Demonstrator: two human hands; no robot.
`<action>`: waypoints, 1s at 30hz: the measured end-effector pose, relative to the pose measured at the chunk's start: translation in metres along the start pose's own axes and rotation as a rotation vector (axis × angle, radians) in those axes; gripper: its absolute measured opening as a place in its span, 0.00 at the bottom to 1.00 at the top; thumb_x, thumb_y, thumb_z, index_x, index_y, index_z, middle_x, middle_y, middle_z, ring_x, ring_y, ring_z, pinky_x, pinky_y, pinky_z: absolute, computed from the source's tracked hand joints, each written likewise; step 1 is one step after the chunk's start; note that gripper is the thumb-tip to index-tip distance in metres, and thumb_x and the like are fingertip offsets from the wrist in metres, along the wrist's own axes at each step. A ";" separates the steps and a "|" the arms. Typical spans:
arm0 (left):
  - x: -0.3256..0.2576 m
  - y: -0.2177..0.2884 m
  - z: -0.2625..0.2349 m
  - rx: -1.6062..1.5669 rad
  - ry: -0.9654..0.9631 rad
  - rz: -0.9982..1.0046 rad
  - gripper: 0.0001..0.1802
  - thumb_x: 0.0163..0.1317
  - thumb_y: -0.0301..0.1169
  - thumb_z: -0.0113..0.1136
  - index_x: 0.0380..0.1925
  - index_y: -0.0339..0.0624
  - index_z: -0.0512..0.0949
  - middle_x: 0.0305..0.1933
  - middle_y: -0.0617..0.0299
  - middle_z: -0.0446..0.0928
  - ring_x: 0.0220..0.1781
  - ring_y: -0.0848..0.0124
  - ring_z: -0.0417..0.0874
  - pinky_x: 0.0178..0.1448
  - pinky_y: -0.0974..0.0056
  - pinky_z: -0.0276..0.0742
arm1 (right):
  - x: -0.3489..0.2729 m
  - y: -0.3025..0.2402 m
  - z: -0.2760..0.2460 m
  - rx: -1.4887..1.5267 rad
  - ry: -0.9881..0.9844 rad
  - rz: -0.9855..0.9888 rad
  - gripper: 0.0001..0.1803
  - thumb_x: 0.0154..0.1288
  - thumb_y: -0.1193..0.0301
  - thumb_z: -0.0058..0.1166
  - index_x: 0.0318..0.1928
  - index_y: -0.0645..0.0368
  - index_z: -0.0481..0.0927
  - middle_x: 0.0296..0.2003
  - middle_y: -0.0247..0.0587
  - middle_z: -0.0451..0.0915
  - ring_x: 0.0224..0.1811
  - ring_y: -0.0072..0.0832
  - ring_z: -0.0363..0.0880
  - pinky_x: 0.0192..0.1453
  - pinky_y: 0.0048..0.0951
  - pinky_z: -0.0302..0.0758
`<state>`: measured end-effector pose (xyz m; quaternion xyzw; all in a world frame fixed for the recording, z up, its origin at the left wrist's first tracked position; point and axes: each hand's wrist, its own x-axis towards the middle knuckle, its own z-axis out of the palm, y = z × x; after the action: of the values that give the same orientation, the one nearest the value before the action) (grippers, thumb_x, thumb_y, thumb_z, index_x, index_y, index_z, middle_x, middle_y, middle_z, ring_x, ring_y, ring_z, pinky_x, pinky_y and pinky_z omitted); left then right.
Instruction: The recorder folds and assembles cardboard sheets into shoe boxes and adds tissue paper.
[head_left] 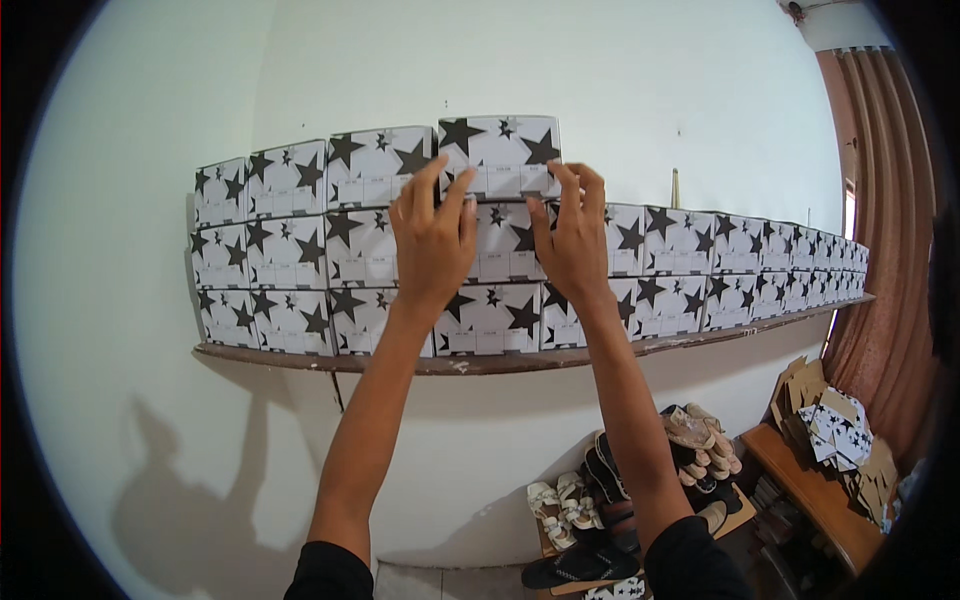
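A pale wall (620, 80) is spanned by a long wooden shelf (500, 362) stacked with white boxes printed with black stars (290, 250); sandals (620, 500) are heaped below, flattened cartons (835, 420) at lower right. Both arms are raised — the left hand (432, 245) and right hand (572, 240) are pressed, fingers spread, against the topmost box (500, 150), which is set on the third row, rightmost there.

Both hands hide middle boxes (505, 250); flattened cartons (838, 425) cut off right.
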<state>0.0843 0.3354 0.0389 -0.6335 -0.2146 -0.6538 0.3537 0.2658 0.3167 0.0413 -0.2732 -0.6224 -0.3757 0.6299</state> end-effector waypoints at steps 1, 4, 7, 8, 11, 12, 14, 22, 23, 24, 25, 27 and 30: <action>-0.004 0.002 -0.002 0.053 0.001 0.022 0.21 0.66 0.27 0.61 0.60 0.43 0.79 0.68 0.53 0.70 0.69 0.55 0.70 0.71 0.50 0.65 | -0.002 -0.002 0.002 -0.005 -0.006 0.008 0.24 0.70 0.71 0.58 0.63 0.66 0.70 0.58 0.59 0.67 0.58 0.52 0.72 0.61 0.49 0.73; -0.017 -0.002 0.002 0.100 -0.031 0.036 0.23 0.69 0.31 0.56 0.64 0.42 0.76 0.73 0.54 0.67 0.74 0.60 0.67 0.77 0.47 0.51 | -0.009 -0.004 0.007 -0.008 -0.015 0.010 0.23 0.70 0.71 0.58 0.62 0.66 0.71 0.58 0.58 0.67 0.59 0.52 0.72 0.62 0.49 0.73; -0.027 -0.007 0.007 0.088 -0.124 0.020 0.25 0.73 0.35 0.52 0.68 0.42 0.72 0.77 0.56 0.65 0.79 0.65 0.62 0.79 0.44 0.39 | -0.013 -0.004 0.010 -0.024 -0.021 0.027 0.24 0.70 0.70 0.58 0.63 0.66 0.71 0.61 0.59 0.68 0.63 0.52 0.71 0.64 0.50 0.73; -0.029 -0.008 0.010 0.085 -0.128 0.019 0.25 0.73 0.35 0.52 0.68 0.42 0.72 0.77 0.56 0.65 0.79 0.65 0.62 0.79 0.44 0.39 | -0.015 -0.004 0.012 -0.048 -0.019 0.020 0.25 0.70 0.69 0.58 0.63 0.66 0.71 0.62 0.59 0.68 0.65 0.52 0.70 0.66 0.52 0.71; -0.037 -0.013 0.015 0.159 -0.147 0.012 0.28 0.74 0.40 0.51 0.71 0.42 0.69 0.79 0.56 0.63 0.81 0.64 0.59 0.78 0.37 0.34 | -0.022 -0.002 0.018 -0.214 -0.051 -0.023 0.27 0.73 0.63 0.56 0.67 0.63 0.71 0.66 0.56 0.68 0.72 0.53 0.64 0.75 0.62 0.58; -0.037 -0.014 0.017 0.187 -0.161 0.019 0.30 0.75 0.43 0.50 0.72 0.43 0.68 0.79 0.56 0.62 0.82 0.64 0.57 0.78 0.35 0.32 | -0.025 0.001 0.020 -0.219 -0.055 -0.018 0.27 0.73 0.63 0.56 0.67 0.63 0.71 0.66 0.56 0.68 0.72 0.53 0.64 0.75 0.62 0.58; -0.037 -0.014 0.018 0.208 -0.179 0.025 0.31 0.75 0.46 0.50 0.73 0.43 0.67 0.79 0.56 0.62 0.83 0.64 0.56 0.77 0.33 0.30 | -0.030 0.004 0.022 -0.313 -0.072 0.010 0.29 0.75 0.58 0.52 0.69 0.60 0.71 0.70 0.53 0.66 0.76 0.52 0.58 0.78 0.69 0.43; -0.053 0.007 -0.025 0.026 -0.248 -0.027 0.33 0.73 0.46 0.54 0.74 0.48 0.65 0.81 0.56 0.59 0.84 0.63 0.54 0.78 0.34 0.29 | -0.045 -0.027 -0.017 -0.206 -0.166 0.032 0.36 0.74 0.58 0.54 0.75 0.60 0.61 0.74 0.58 0.62 0.77 0.54 0.57 0.78 0.64 0.46; -0.063 0.016 -0.038 -0.075 -0.245 -0.069 0.33 0.71 0.43 0.57 0.74 0.46 0.66 0.80 0.54 0.60 0.83 0.59 0.56 0.79 0.36 0.35 | -0.053 -0.035 -0.024 -0.089 -0.185 0.051 0.38 0.74 0.60 0.56 0.76 0.61 0.59 0.74 0.60 0.61 0.77 0.55 0.58 0.79 0.59 0.50; -0.071 0.027 -0.053 -0.222 -0.264 -0.103 0.34 0.71 0.41 0.57 0.74 0.42 0.66 0.80 0.51 0.60 0.82 0.57 0.57 0.80 0.38 0.40 | -0.063 -0.042 -0.037 -0.115 -0.192 0.068 0.38 0.74 0.60 0.56 0.76 0.61 0.59 0.74 0.60 0.61 0.77 0.55 0.58 0.79 0.59 0.50; -0.085 0.036 -0.064 -0.369 -0.291 -0.142 0.34 0.70 0.39 0.58 0.73 0.39 0.65 0.79 0.48 0.61 0.82 0.55 0.59 0.80 0.40 0.46 | -0.078 -0.049 -0.050 -0.002 -0.223 0.118 0.38 0.73 0.61 0.57 0.76 0.62 0.59 0.74 0.62 0.61 0.76 0.56 0.59 0.78 0.55 0.53; -0.116 0.057 -0.080 -0.789 -0.271 -0.209 0.36 0.69 0.37 0.58 0.73 0.31 0.64 0.78 0.42 0.62 0.80 0.51 0.62 0.80 0.46 0.54 | -0.104 -0.064 -0.089 0.057 -0.283 0.194 0.39 0.72 0.64 0.59 0.76 0.63 0.58 0.73 0.63 0.61 0.75 0.57 0.61 0.76 0.48 0.59; -0.186 0.088 -0.110 -1.017 -0.380 -0.398 0.36 0.67 0.39 0.60 0.70 0.28 0.66 0.74 0.36 0.65 0.76 0.46 0.67 0.77 0.48 0.62 | -0.157 -0.082 -0.135 -0.002 -0.374 0.300 0.39 0.72 0.63 0.60 0.76 0.63 0.57 0.74 0.62 0.60 0.75 0.56 0.61 0.77 0.47 0.59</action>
<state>0.0648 0.2329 -0.1698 -0.7777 -0.0482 -0.6033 -0.1700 0.2857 0.1816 -0.1345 -0.4278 -0.6803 -0.2214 0.5523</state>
